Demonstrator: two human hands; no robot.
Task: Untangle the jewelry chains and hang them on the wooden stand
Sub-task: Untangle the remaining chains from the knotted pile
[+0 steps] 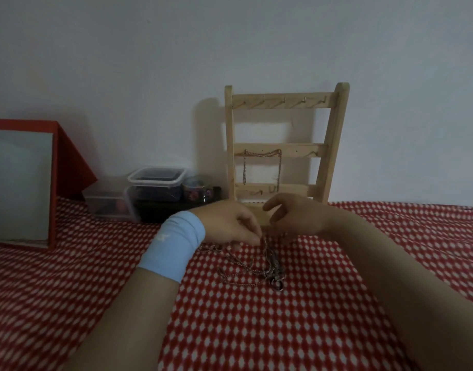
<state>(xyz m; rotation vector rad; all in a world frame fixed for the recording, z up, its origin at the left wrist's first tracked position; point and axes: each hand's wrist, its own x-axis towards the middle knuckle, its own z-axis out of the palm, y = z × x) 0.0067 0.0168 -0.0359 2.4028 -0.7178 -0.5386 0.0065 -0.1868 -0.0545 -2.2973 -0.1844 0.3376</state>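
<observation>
From the head view, my left hand (227, 226) sits just above the middle of the picture, a pale blue wristband (174, 245) around the wrist. Its fingertips are drawn together and pinch a strand at the top of the tangle of chains (259, 266). The tangle lies on the red-and-white patterned cloth (256, 330), spreading from my fingertips toward five o'clock. A ring-shaped piece (277, 285) lies at its near end.

My right hand (294, 219) is at three o'clock of the left one, just beside it. The thumb sticks out toward the left hand and the fingers curl downward over the tangle's upper edge. I cannot tell whether they hold a strand or only hover there, as the fingertips are too dim.

At twelve o'clock of both hands the wooden stand (305, 149) leans upright against the wall, its base partly hidden behind my hands. One hung chain (244, 167) drapes from the hooks on the left part of its middle rail, and the top rail's hooks are bare.

At nine o'clock of the stand sit a lidded plastic tub (156, 178), a round tin (198, 190) and a clear box (109, 204). Farther out at nine o'clock stands a red-framed mirror (18, 183).
</observation>
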